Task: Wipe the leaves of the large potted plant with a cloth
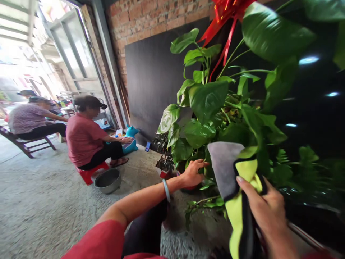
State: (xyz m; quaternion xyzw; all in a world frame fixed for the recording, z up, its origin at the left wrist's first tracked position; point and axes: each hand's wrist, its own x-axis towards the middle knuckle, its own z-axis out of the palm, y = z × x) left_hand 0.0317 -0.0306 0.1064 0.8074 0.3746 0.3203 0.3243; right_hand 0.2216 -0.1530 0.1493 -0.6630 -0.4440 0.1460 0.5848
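My right hand [269, 205] grips a grey and yellow cloth [226, 167] with black edging, the thumb pressed on its front. Part of the cloth hangs below the hand, and its grey upper part rests close against the leaves. My left hand [193, 174], with a pale bangle at the wrist, reaches to the lower leaves of a large potted plant [208, 102]. Its fingers are stretched out and apart, with nothing visible in them; whether the fingertips touch a leaf I cannot tell. The plant has broad glossy green leaves, and a red ribbon bow [229, 16] hangs above them.
A small dark-leaved plant [164, 163] stands left of the large one. Further left, a person [87, 133] sits on a red stool [90, 174] beside a grey basin [107, 181] and a blue animal-shaped object [131, 138]. Other people sit behind. A dark panel [159, 82] leans on the brick wall.
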